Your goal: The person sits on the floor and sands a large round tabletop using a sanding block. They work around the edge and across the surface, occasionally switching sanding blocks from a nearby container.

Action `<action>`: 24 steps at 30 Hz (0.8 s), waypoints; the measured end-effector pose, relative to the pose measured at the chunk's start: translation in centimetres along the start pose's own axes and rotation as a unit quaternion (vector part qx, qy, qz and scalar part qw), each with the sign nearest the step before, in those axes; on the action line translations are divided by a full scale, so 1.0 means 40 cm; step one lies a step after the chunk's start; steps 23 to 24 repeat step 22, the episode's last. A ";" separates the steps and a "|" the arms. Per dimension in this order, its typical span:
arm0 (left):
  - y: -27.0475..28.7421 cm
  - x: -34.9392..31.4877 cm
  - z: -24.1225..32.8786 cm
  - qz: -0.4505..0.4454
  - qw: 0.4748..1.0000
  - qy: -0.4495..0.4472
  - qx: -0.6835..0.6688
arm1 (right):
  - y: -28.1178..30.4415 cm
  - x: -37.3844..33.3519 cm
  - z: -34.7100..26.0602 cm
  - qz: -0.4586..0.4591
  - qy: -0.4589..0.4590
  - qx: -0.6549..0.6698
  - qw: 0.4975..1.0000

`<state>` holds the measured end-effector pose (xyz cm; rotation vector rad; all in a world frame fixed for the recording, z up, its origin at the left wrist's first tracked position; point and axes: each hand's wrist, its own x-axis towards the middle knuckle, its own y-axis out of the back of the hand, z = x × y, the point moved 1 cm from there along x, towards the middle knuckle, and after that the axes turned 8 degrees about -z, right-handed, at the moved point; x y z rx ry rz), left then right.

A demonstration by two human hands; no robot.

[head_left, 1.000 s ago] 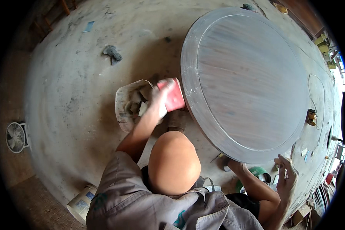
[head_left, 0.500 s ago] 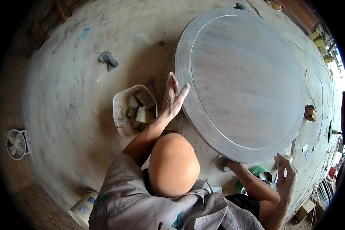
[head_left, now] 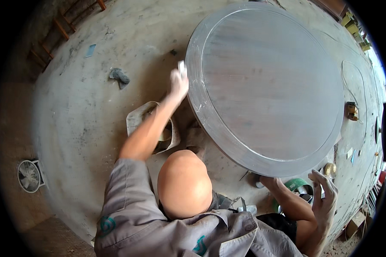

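A large round grey wooden tabletop (head_left: pixel 270 85), with a pale ring line inside its broad rim, takes up the upper middle and right. At its left edge is my left hand (head_left: pixel 179 83), blurred and dusted white, with fingers closed against the rim. A small pale flat piece (head_left: pixel 181 67) sticks out at those fingertips; its kind is unclear. My right hand (head_left: pixel 325 195) is raised beyond the tabletop's lower right edge, fingers loosely spread and holding nothing.
Under my left forearm stands a whitish bucket (head_left: pixel 135 118) with scraps in it. A dark cloth-like lump (head_left: pixel 120 78) lies on the floor. Near my right foot is a green tub (head_left: pixel 298 187). A small corded power tool (head_left: pixel 352 111) sits at right, a fan (head_left: pixel 29 175) at far left.
My left hand has moved up along the tabletop's left rim, and its spread fingers have closed. My right hand stays nearly in place. The view has shifted slightly.
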<state>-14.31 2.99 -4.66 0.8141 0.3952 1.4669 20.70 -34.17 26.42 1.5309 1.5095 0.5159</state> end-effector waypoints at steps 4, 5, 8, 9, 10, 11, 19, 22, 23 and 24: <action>0.071 -0.321 0.127 -0.094 0.989 0.115 0.016 | -0.005 -0.014 0.012 -0.002 0.007 0.000 1.000; 0.076 -0.329 0.140 -0.053 0.992 0.110 0.002 | -0.010 -0.014 0.016 -0.003 0.014 -0.003 1.000; 0.088 -0.130 0.134 -0.126 0.962 0.228 -0.089 | -0.028 -0.009 0.020 0.012 0.016 0.007 1.000; 0.064 -0.147 0.057 -0.099 0.972 0.201 -0.078 | -0.035 -0.006 0.012 0.010 0.026 0.016 0.999; 0.055 -0.128 0.102 -0.086 0.980 0.161 -0.079 | -0.038 -0.009 0.014 0.020 0.025 0.006 0.999; 0.080 -0.214 0.142 -0.069 0.988 0.134 -0.027 | -0.033 -0.015 0.019 0.015 0.016 -0.007 1.000; 0.138 -0.159 0.192 -0.189 0.934 0.259 -0.155 | -0.035 -0.003 -0.005 -0.006 0.040 -0.026 0.999; 0.106 -0.218 0.140 -0.194 0.954 0.228 -0.028 | -0.056 -0.001 -0.011 -0.035 0.044 0.000 0.998; 0.106 -0.218 0.140 -0.194 0.954 0.228 -0.028 | -0.056 -0.001 -0.011 -0.035 0.044 0.000 0.998; 0.106 -0.218 0.140 -0.194 0.954 0.228 -0.028 | -0.056 -0.001 -0.011 -0.035 0.044 0.000 0.998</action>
